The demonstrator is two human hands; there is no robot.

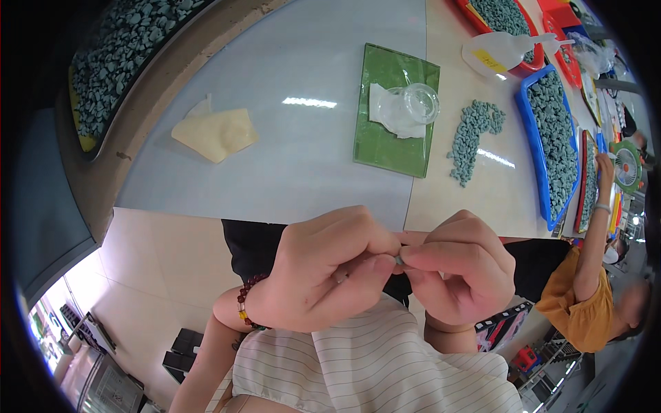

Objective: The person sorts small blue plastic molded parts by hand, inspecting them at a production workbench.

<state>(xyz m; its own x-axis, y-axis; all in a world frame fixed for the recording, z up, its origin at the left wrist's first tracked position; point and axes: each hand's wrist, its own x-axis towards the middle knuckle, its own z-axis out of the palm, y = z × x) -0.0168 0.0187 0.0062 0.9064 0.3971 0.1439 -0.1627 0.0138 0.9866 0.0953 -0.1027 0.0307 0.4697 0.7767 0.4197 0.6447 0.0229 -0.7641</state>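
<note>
My left hand (337, 268) and my right hand (463, 268) meet just off the table's near edge. Thumb and forefinger of each are pinched together on one tiny blue-green piece (399, 260), mostly covered by the fingertips. It matches the loose grey-green pieces (467, 141) heaped on the table, though its exact kind is too small to tell. Beyond my hands lies a green glass plate (392, 155). On it are a folded white tissue (389, 113) and a small clear round dish (421, 103).
A blue tray (537, 141) of the same pieces stands at right, with a red tray (475, 17) behind. Near them lies a translucent squeeze bottle (492, 54). A crumpled cream cloth (217, 134) lies left. A co-worker's arm (591, 241) reaches in at far right.
</note>
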